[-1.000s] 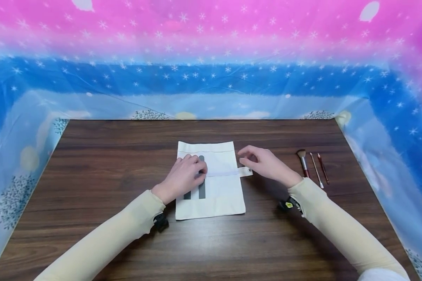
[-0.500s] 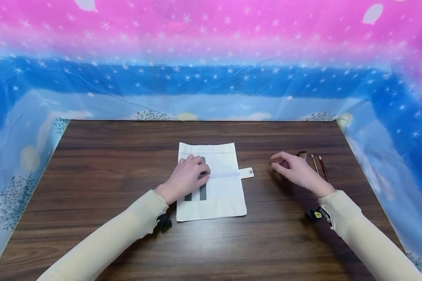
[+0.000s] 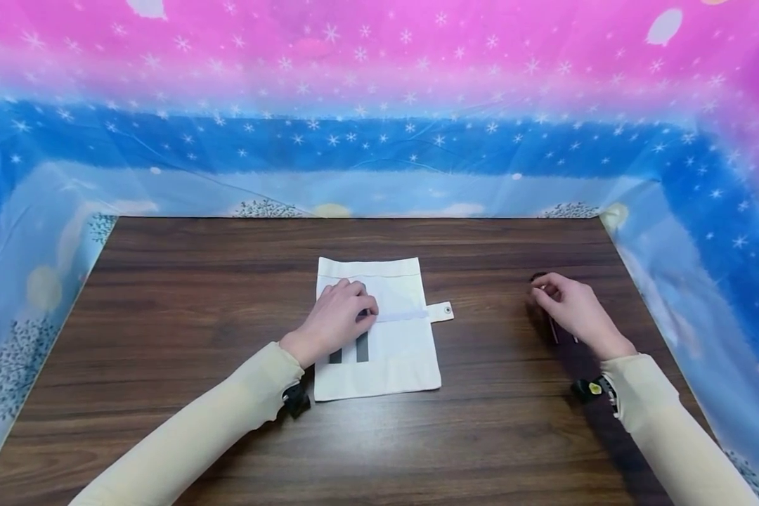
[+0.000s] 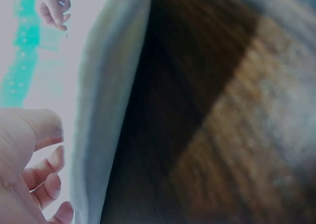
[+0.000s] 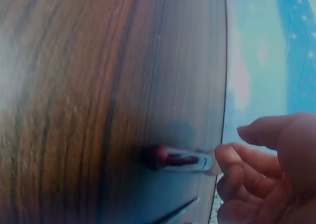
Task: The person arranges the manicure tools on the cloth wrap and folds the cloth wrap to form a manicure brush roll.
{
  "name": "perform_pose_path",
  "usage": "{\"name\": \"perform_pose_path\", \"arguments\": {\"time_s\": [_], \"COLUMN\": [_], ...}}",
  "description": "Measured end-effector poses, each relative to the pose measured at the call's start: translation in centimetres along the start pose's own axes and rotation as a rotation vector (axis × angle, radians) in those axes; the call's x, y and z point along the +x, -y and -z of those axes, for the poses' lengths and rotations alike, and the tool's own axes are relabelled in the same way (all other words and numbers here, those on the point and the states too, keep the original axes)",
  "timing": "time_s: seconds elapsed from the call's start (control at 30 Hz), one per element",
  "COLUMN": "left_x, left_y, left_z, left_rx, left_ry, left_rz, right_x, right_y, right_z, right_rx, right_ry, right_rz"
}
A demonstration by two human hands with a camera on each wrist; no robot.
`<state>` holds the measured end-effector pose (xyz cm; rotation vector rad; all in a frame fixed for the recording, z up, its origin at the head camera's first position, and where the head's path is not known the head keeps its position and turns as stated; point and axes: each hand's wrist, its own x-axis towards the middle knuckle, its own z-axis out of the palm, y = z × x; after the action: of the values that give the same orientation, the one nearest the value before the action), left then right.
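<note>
A white fabric pouch (image 3: 405,351) lies flat on the table, with two dark grey strips on its left part. My left hand (image 3: 332,316) rests on that left part with loosely bent fingers, partly covering the strips. Off to the right, my right hand (image 3: 572,309) hovers over the brushes and hides most of them. In the right wrist view, a makeup brush (image 5: 185,160) with a dark red handle and silver ferrule lies close to the fingertips. Thumb and fingers are apart there. Beside it lies a thin dark stick (image 5: 180,210), its kind unclear.
A short strap (image 3: 441,312) with a metal snap sticks out from the pouch's right edge. The dark wooden table (image 3: 215,260) is bordered by a pink and blue snowflake-printed cloth (image 3: 379,140) at the back and sides.
My right hand has moved right, from beside the pouch's strap to over the brushes, covering them. The left hand has stayed on the pouch.
</note>
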<state>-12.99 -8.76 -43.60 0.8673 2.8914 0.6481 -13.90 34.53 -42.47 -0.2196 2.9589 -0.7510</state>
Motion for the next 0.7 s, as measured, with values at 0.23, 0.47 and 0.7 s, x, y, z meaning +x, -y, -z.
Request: {"name": "perform_pose_path", "arguments": {"time_s": [0.23,0.47,0.7], "left_x": [-0.3,-0.3,-0.3], "left_y": [0.2,0.1,0.2], "left_z": [0.0,0.0,-0.1], "left_rx": [0.000,0.006,0.002], "left_ry": [-0.019,-0.034,-0.033], "left_rz": [-0.020,-0.052,-0.041], "right_x": [0.1,0.8,1.5], "right_y": [-1.3,-1.6,-0.8], "right_z": [0.1,-0.3,-0.3], "right_rx": [-0.035,-0.064,-0.068], "right_ry": [-0.055,0.012,0.059], "right_rz": [-0.098,-0.173,-0.178]}}
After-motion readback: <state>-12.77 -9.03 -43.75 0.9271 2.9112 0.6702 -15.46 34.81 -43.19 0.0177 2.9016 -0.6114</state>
